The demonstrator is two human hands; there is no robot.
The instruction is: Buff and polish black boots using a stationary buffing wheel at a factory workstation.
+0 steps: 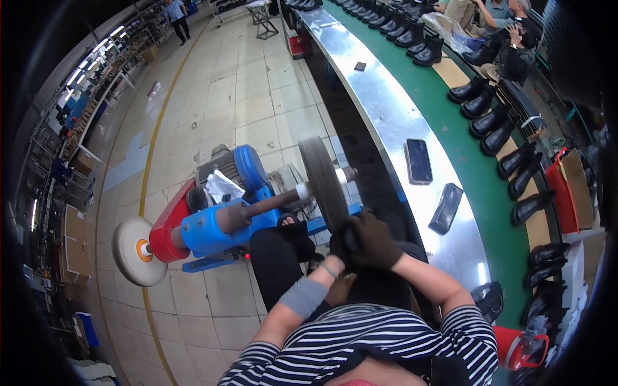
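Both my hands are gloved and close together at the lower edge of a dark buffing wheel [322, 183]. My right hand [378, 241], in a dark brown glove, is closed around a black boot [351, 239]. My left hand [338, 249] grips the same boot from the other side, its fingers mostly hidden. The boot is up against the wheel's near edge or very close to it; its outline is hard to make out. The wheel sits on the shaft of a blue and red polishing machine [212, 225], which carries a pale wheel [138, 251] at its other end.
Right of me runs a metal bench [393, 122] with a phone [418, 161] and a black case [445, 207]. Beyond it, black boots [496, 138] line a green conveyor [444, 96]. People sit across it. A white cloth [224, 186] lies on the machine; a red container [520, 346] stands lower right.
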